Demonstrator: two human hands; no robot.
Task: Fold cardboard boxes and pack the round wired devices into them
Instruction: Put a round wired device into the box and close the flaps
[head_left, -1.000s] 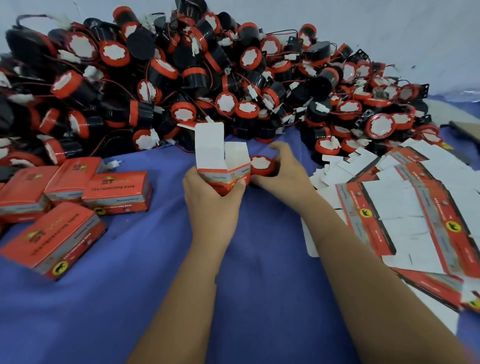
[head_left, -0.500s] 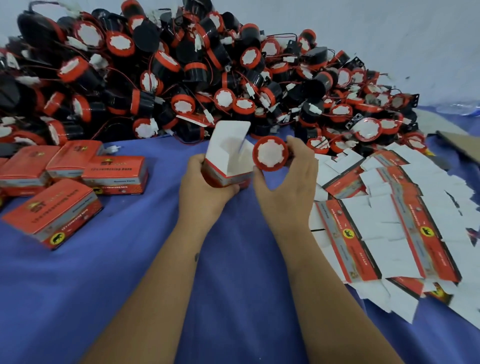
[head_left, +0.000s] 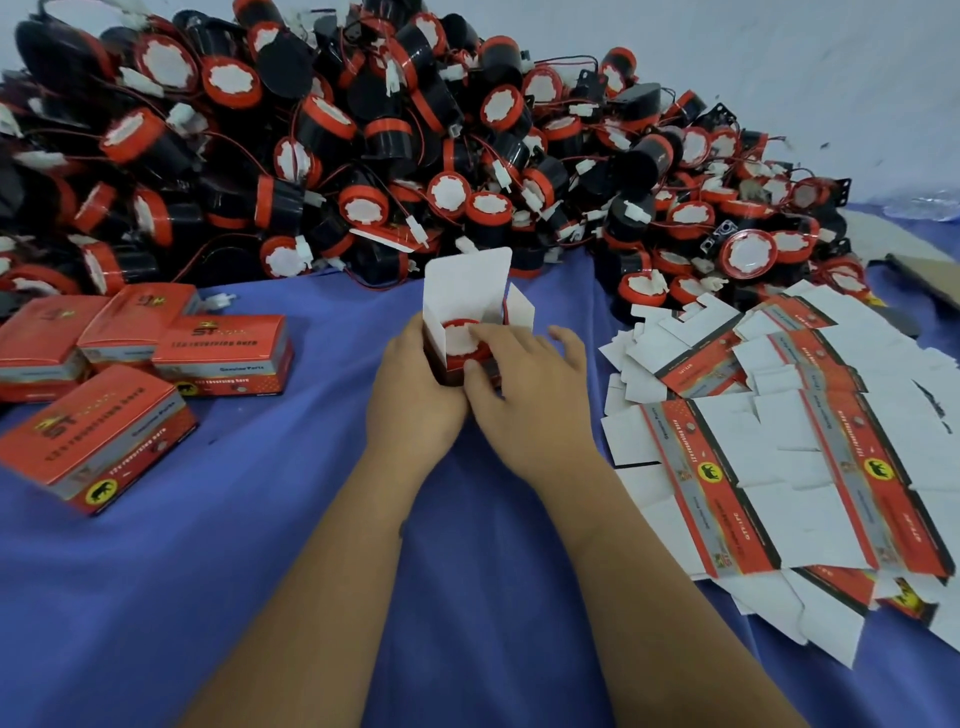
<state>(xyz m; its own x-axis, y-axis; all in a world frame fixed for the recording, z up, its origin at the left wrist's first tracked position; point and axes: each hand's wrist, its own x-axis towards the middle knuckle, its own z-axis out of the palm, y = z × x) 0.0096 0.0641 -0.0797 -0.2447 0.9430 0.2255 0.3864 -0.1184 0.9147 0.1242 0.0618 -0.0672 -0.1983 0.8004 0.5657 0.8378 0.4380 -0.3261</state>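
Observation:
An open cardboard box (head_left: 464, 291) stands upright on the blue cloth, its white lid flap raised. My left hand (head_left: 410, 400) grips the box from the left side. A round red-and-black device (head_left: 457, 338) sits in the box mouth, its white-centred face up. My right hand (head_left: 524, 395) lies over the device, forefinger pressing on its top and thumb against the box front. The device's wire is hidden.
A large heap of round wired devices (head_left: 415, 156) fills the back of the table. Several closed red boxes (head_left: 223, 353) lie at the left. A spread of flat unfolded box blanks (head_left: 779, 441) covers the right. Blue cloth (head_left: 208, 571) lies in front.
My right hand lifted a device from beside the box, showed its face, then lowered it into the open box. The box now stands more upright.

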